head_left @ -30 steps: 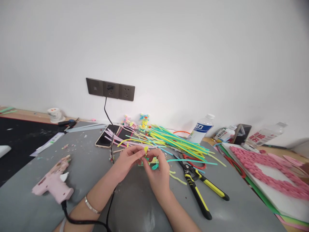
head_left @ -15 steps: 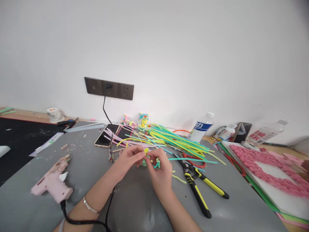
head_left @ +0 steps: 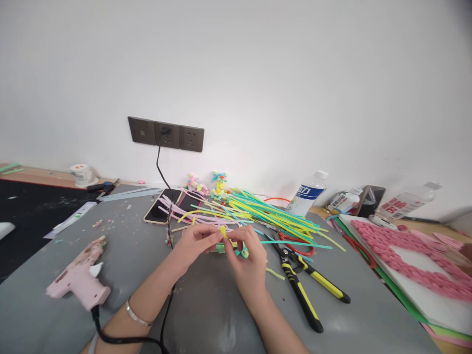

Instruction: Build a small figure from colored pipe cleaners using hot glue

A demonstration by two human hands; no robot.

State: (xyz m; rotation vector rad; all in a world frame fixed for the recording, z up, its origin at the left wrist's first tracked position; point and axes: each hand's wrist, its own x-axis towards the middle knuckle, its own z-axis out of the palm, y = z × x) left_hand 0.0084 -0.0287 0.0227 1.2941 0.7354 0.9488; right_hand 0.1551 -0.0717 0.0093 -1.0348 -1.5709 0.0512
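Between both hands, above the grey table mat, is a small yellow piece. My left hand pinches it from the left between thumb and fingers. From the right, my right hand closes its thumb and index finger on the same piece. A green and teal bent piece shows just under the fingers, partly hidden by them; what supports it cannot be made out. Behind the hands lies a pile of yellow, green and teal fuzzy stems, with lilac stems to its left.
A pink glue gun lies at left, its black cord passing my left forearm. Black-and-yellow pliers and red-handled scissors lie at right. Behind stand a bottle and two small figures. A pink braided piece is far right.
The fingertips have shifted slightly, and the yellow piece now stands more upright between them. My right hand has moved a little to the right, and more of the green and teal piece shows.
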